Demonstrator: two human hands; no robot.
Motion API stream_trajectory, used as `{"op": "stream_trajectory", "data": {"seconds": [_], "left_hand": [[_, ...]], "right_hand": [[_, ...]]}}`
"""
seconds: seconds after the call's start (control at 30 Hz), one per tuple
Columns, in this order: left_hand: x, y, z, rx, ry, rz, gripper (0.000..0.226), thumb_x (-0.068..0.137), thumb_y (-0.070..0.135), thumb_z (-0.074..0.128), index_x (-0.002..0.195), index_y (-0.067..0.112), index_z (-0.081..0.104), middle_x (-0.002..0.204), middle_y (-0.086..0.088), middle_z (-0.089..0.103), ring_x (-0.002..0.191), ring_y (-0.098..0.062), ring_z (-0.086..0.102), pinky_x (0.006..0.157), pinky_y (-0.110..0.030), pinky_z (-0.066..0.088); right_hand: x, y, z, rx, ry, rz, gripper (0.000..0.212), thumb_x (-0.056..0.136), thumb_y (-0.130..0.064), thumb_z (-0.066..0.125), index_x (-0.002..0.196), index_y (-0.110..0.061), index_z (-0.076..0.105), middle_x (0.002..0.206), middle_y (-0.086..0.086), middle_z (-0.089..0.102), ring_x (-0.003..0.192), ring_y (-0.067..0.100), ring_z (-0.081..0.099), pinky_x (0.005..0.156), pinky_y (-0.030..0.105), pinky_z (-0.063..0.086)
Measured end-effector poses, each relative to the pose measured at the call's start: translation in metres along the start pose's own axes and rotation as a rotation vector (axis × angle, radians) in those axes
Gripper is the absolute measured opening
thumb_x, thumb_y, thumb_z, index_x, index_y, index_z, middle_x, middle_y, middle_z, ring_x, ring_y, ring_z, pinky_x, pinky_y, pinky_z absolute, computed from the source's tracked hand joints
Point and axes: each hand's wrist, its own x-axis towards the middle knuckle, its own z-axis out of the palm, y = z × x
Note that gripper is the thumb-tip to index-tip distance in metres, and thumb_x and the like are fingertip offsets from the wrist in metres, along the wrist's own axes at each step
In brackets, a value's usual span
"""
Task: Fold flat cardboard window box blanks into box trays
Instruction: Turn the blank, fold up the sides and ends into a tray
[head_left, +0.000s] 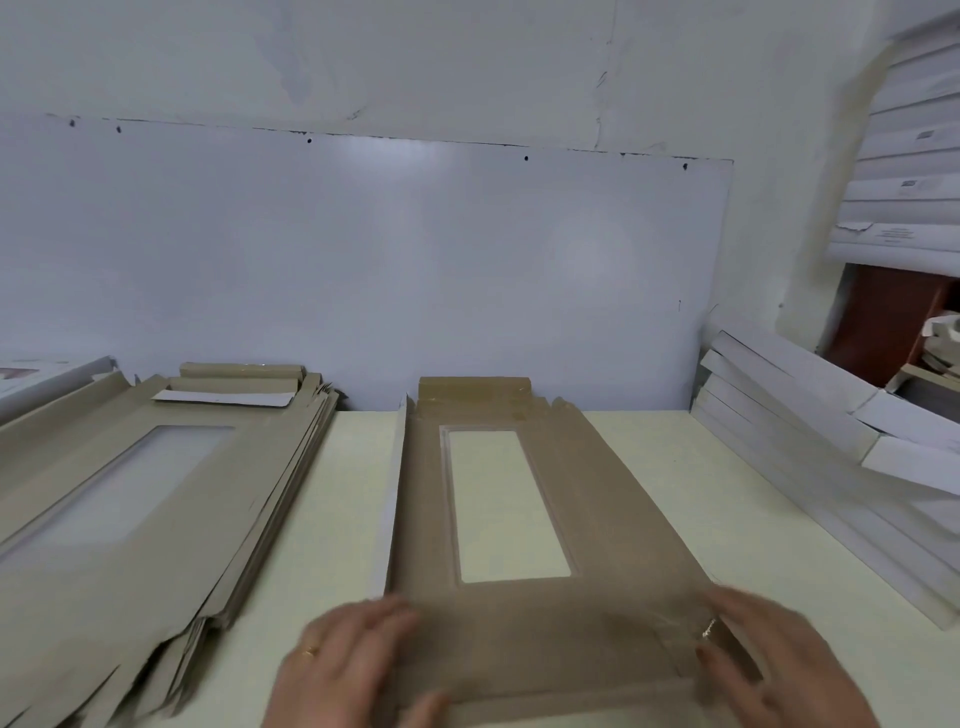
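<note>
Looking down from head height at a pale cream tabletop (649, 493) set against a white wall panel (363, 260).

Lying flat at the centre: a brown cardboard window box blank (519, 613) with a long rectangular clear window (506, 504), long axis running straight away from the body toward the wall. Left side flap (390, 493) already standing up, showing a white underside; right side lying flat; far end flap (474, 387) raised against the wall.

Resting on the near left corner of the blank: left hand (348, 660), fingers curling over the edge, thumb tucking under the near end, gripping the card. Resting on the near right corner: right hand (769, 660), fingers spreading and pressing down on the card, not wrapping it; motion blur hiding finer detail.

Both hands sitting equally near the short near end, one at each corner, so the near end flap seemingly next for lifting, crosswise to the long axis.

Sitting to the left: a thick stack of matching brown flat blanks (145, 499). Leaning at the right: folded white box trays (831, 457).
</note>
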Motion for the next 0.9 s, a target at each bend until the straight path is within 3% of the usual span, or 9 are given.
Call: {"op": "stream_trajectory", "data": {"seconds": [0.07,0.13,0.27,0.33,0.4,0.53,0.6,0.73,0.9], "left_hand": [[0.002,-0.016,0.001,-0.121,0.033,-0.35,0.062,0.06,0.057,0.064,0.114,0.027,0.066,0.115,0.008,0.064,0.1,-0.015,0.054,0.09,-0.028,0.043],[0.011,-0.026,0.003,-0.249,-0.064,-0.654,0.068,0.066,0.046,0.076,0.129,0.031,0.054,0.125,0.009,0.057,0.105,-0.013,0.055,0.091,-0.035,0.046],[0.034,-0.049,0.025,-0.528,-0.195,-0.914,0.064,0.08,0.043,0.073,0.136,0.023,0.049,0.115,0.005,0.062,0.095,-0.019,0.065,0.078,-0.029,0.052],[0.043,-0.053,0.038,-0.652,-0.212,-0.978,0.054,0.085,0.046,0.067,0.13,0.018,0.056,0.118,0.004,0.062,0.104,-0.014,0.062,0.085,-0.026,0.048],[0.05,-0.052,0.047,-0.68,-0.197,-0.981,0.039,0.087,0.047,0.061,0.115,0.02,0.066,0.116,0.004,0.065,0.106,-0.014,0.06,0.094,-0.033,0.046],[0.064,-0.053,0.05,-0.171,-0.384,-0.749,0.036,0.086,0.038,0.034,0.058,0.027,0.054,0.078,0.007,0.05,0.085,-0.021,0.046,0.078,-0.035,0.04],[0.069,-0.054,0.053,0.066,-0.51,-0.705,0.037,0.091,0.033,0.029,0.064,0.035,0.054,0.088,0.008,0.043,0.095,-0.022,0.039,0.084,-0.034,0.041],[0.079,-0.057,0.061,0.256,-0.635,-0.693,0.032,0.09,0.036,0.035,0.109,0.04,0.061,0.11,0.006,0.043,0.112,-0.025,0.038,0.09,-0.033,0.041],[0.093,-0.062,0.066,0.162,-0.648,-0.742,0.029,0.085,0.034,0.049,0.112,0.034,0.059,0.118,0.002,0.047,0.101,-0.02,0.055,0.083,-0.026,0.045]], "right_hand": [[0.015,0.026,-0.007,0.055,-0.022,0.366,0.048,0.081,-0.028,0.074,0.126,-0.022,0.061,0.125,0.001,0.062,0.106,0.022,0.058,0.095,0.04,0.045],[0.032,0.037,-0.002,0.143,-0.046,0.517,0.06,0.082,-0.026,0.073,0.137,-0.017,0.051,0.129,0.0,0.059,0.106,0.017,0.056,0.097,0.036,0.04],[0.061,0.044,0.006,0.318,-0.151,0.673,0.059,0.087,-0.027,0.07,0.138,-0.005,0.049,0.115,0.007,0.064,0.108,0.023,0.059,0.096,0.034,0.041],[0.071,0.043,0.005,0.369,-0.234,0.672,0.036,0.088,-0.023,0.068,0.121,-0.011,0.062,0.109,0.009,0.067,0.096,0.024,0.063,0.087,0.033,0.044],[0.077,0.038,0.01,0.375,-0.308,0.611,0.007,0.088,-0.013,0.066,0.092,-0.013,0.071,0.089,0.006,0.074,0.076,0.022,0.067,0.074,0.032,0.048],[0.084,0.029,0.018,0.41,-0.327,0.532,0.019,0.087,-0.007,0.064,0.098,-0.022,0.071,0.078,-0.002,0.075,0.073,0.015,0.071,0.068,0.028,0.051],[0.086,0.023,0.021,0.468,-0.391,0.528,0.015,0.089,-0.013,0.063,0.098,-0.022,0.071,0.086,-0.006,0.076,0.079,0.012,0.072,0.074,0.029,0.055],[0.094,0.016,0.026,0.43,-0.453,0.505,0.013,0.096,-0.032,0.055,0.103,-0.032,0.066,0.102,-0.017,0.068,0.089,-0.003,0.064,0.069,0.015,0.047],[0.106,0.016,0.038,0.322,-0.464,0.458,0.019,0.095,-0.034,0.055,0.113,-0.026,0.06,0.111,-0.008,0.059,0.1,0.006,0.057,0.075,0.02,0.043]]}}
